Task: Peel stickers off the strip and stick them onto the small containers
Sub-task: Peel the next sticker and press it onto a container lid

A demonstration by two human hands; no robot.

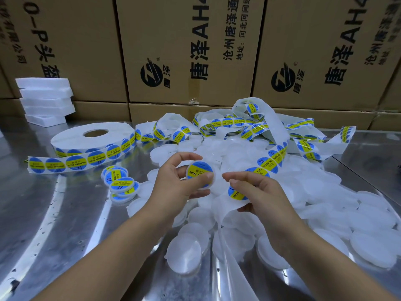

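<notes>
On the shiny steel tabletop [65, 213] before stacked cartons, the left hand [173, 187] fingers grip a just-labelled container [200, 174]; the right hand [258, 192] pinches the sticker strip [238, 193], probably about to peel the next sticker.

Tabletop [54, 213]: bright sheet metal, smooth and mirror-glossy, with streaked reflections. Small containers [321, 213]: translucent white plastic, faintly frosted, with smooth lids. Stickers [236, 193]: glossy printed film in blue and yellow. Strip [280, 135]: thin, semi-translucent white backing paper with a slight sheen. Roll [93, 137]: the same paper, wound on a brown cardboard core. Boxes [188, 51]: matt brown corrugated cardboard with black print. Stacked white blocks [46, 101]: matt, foam-like surface.
</notes>
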